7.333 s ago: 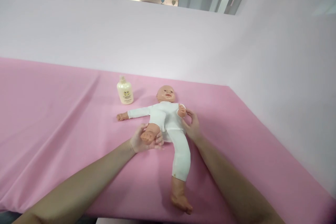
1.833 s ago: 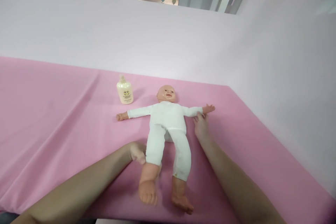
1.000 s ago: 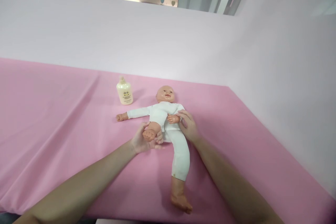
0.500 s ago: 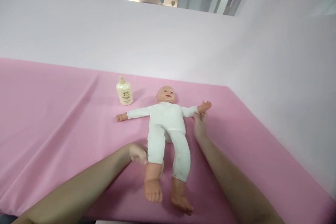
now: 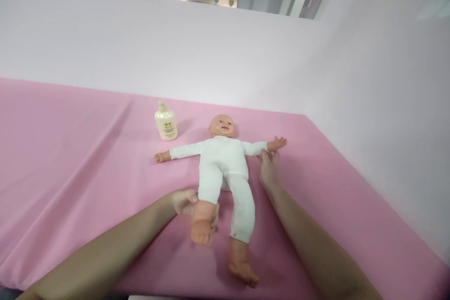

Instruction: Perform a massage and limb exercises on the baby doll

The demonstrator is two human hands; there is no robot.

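Observation:
A baby doll (image 5: 223, 154) in a white cloth suit lies on its back on the pink sheet (image 5: 87, 159), head away from me and arms spread. My left hand (image 5: 185, 201) is closed around its leg at the left of the view, just above the bare foot (image 5: 202, 229); that leg is lifted, and some of my fingers show behind it. At the doll's outstretched arm on the right, my right hand (image 5: 268, 166) pinches near the wrist, just below the doll's open hand (image 5: 277, 143). The doll's other leg (image 5: 242, 211) lies extended toward me.
A cream-coloured pump bottle (image 5: 166, 123) with a printed label stands on the sheet, left of the doll's head. White walls (image 5: 197, 51) border the surface at the back and right. Behind the back wall, a window shows ceiling lights and hanging heart shapes.
The leg in my left hand has risen and bent, its foot shifting up toward the body. The arm at my right hand has moved slightly outward to the right.

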